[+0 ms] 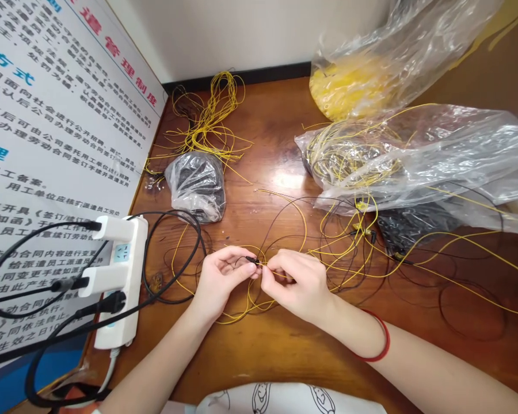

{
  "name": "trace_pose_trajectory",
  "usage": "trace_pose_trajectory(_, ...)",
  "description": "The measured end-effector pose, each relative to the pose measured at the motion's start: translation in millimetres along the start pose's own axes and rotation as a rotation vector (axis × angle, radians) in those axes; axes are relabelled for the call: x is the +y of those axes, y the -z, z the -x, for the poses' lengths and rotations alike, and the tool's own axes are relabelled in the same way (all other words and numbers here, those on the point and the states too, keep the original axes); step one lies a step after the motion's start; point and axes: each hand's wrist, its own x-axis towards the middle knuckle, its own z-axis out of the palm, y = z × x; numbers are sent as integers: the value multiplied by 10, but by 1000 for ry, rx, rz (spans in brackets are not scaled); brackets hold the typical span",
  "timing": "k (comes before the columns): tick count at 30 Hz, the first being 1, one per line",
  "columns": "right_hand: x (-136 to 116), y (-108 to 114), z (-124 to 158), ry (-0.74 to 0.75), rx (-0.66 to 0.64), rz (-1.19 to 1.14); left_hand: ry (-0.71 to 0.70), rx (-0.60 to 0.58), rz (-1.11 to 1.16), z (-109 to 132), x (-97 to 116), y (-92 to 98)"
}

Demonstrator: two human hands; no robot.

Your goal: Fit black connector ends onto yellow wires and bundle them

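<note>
My left hand [222, 277] and my right hand [296, 283] meet above the wooden table [276, 339], fingertips almost touching. Both pinch a thin yellow wire [242, 313] where it joins a small black connector [253, 260]. The left thumb and forefinger grip the black end; the right fingers are closed on the yellow wire beside it. The wire loops down and away under my hands. A red band [382, 339] circles my right wrist.
Loose yellow and black wires [362, 253] sprawl to the right. Clear plastic bags of wire [371, 155] and a yellow coil [345, 86] lie at the back right. A small bag [197, 185] sits at centre left. A white power strip [123, 276] with plugs lies left, by a printed board [47, 132].
</note>
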Motion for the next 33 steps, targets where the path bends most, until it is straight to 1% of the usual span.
trace_pose_trajectory(6, 12, -9, 10, 10, -36, -15, 20, -16, 66, 4, -13, 10)
trace_pose_trajectory(10, 17, -17, 25, 22, -48, -10, 0, -20, 27, 1, -13, 5)
trace_pose_trajectory(14, 10, -10, 18, -1, -65, -40, -1, -22, 6, -2, -14, -2)
trace_pose_trajectory(19, -4, 7, 7, -43, -29, -70, -14, -20, 4, -1, -13, -5)
trace_pose_trajectory(26, -2, 13, 16, -90, -23, -92, -39, -14, -9, -9, -5, -10)
trace_pose_trajectory(30, -3, 5, 20, -83, -29, -113, -55, -16, 21, -8, -3, -15)
trace_pose_trajectory(33, 3, 12, 16, -69, -18, -117, -41, 2, 15, -7, 11, -22)
